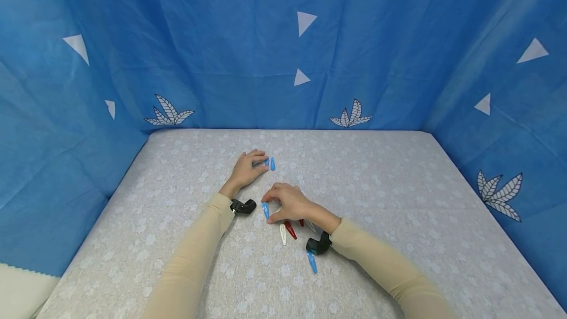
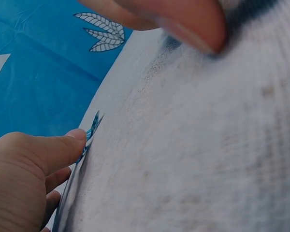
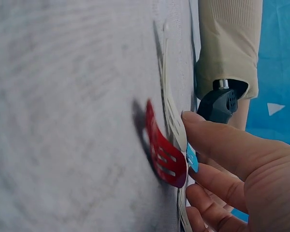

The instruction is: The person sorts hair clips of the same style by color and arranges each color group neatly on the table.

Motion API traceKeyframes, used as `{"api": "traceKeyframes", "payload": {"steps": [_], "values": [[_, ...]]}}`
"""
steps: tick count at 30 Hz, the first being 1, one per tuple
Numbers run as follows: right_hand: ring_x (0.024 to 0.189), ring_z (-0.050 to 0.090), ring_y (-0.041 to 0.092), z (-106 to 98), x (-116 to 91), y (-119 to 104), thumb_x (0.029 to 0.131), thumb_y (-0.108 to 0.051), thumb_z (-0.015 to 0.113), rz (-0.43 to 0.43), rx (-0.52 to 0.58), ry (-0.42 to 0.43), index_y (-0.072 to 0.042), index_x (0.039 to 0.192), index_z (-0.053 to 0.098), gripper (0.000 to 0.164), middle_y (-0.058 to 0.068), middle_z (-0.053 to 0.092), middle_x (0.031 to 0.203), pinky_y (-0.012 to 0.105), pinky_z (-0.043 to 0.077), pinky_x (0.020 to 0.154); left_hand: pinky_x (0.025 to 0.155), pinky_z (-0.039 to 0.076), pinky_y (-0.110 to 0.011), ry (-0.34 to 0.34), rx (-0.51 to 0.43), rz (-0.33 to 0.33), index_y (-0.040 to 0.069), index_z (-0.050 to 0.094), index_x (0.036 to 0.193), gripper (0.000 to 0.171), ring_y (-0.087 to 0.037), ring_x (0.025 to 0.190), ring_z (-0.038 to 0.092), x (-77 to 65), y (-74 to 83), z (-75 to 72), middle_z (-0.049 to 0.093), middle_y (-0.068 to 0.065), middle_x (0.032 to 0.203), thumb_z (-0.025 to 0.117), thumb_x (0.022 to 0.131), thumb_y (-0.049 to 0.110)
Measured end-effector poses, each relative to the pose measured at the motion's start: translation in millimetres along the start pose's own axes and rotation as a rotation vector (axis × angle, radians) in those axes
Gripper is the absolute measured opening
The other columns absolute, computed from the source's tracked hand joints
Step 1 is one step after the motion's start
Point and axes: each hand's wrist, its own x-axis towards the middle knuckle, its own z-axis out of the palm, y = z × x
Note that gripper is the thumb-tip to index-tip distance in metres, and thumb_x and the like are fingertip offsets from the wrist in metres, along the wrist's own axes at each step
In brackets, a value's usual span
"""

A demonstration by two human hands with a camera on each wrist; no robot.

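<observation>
Pinched in the right hand (image 1: 289,201) between thumb and fingers, near the middle of the patterned tabletop (image 1: 376,176): a first blue clip (image 1: 266,209). Pinched likewise in the left hand (image 1: 246,169), farther from the person: a second blue clip (image 1: 267,162), with a third blue clip (image 1: 272,164) just beside. Lying near the right hand, partly beneath it: red clips (image 1: 290,230) and white clips (image 1: 283,235); closer to the person, a fourth blue clip (image 1: 312,263). Behind, a blue curtain (image 1: 252,97).

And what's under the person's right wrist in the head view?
A small red hair clip and a slender cream hair clip show partly past its near edge; the rest of each, and anything else there, is covered.
</observation>
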Motion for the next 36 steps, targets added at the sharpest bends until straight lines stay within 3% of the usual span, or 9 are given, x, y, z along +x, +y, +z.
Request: {"api": "traceKeyframes", "payload": {"steps": [16, 21, 30, 36], "values": [[0.085, 0.052, 0.011, -3, -2, -4, 0.078, -0.034, 0.083, 0.01, -0.004, -0.01, -0.022, 0.119, 0.07, 0.045, -0.002, 0.06, 0.105, 0.031, 0.038, 0.074, 0.124, 0.01, -0.052, 0.008, 0.005, 0.0, 0.002, 0.063, 0.129, 0.043, -0.035, 0.144, 0.035, -0.1, -1.8, 0.8, 0.053, -0.016, 0.143, 0.07, 0.091, 0.021], [0.089, 0.059, 0.012, -10, -3, -4, 0.078, -0.034, 0.083, -0.014, -0.003, -0.021, -0.018, 0.12, 0.071, 0.046, -0.003, 0.065, 0.103, 0.03, 0.046, 0.076, 0.125, 0.009, -0.049, 0.003, 0.001, -0.016, 0.003, 0.064, 0.129, 0.042, -0.033, 0.145, 0.034, 1.0, -2.9, 1.5, 0.053, -0.014, 0.144, 0.069, 0.092, 0.022], [0.097, 0.066, 0.017, -25, -3, 3, 0.079, -0.022, 0.083, 0.018, 0.161, -0.036, -0.007, 0.125, 0.068, 0.05, 0.001, 0.071, 0.103, 0.03, 0.055, 0.085, 0.125, 0.009, -0.049, 0.005, -0.005, -0.02, 0.004, 0.064, 0.129, 0.042, -0.032, 0.145, 0.034, 0.9, -2.9, 0.6, 0.053, -0.014, 0.144, 0.07, 0.091, 0.023], [0.101, 0.063, 0.023, -39, 4, 13, 0.082, -0.018, 0.08, 0.045, 0.202, 0.023, -0.004, 0.127, 0.065, 0.05, 0.007, 0.071, 0.109, 0.033, 0.055, 0.084, 0.124, 0.01, -0.051, 0.009, 0.016, -0.013, 0.004, 0.064, 0.128, 0.043, -0.033, 0.144, 0.035, 0.6, -1.7, 1.0, 0.054, -0.014, 0.143, 0.07, 0.091, 0.023]]}}
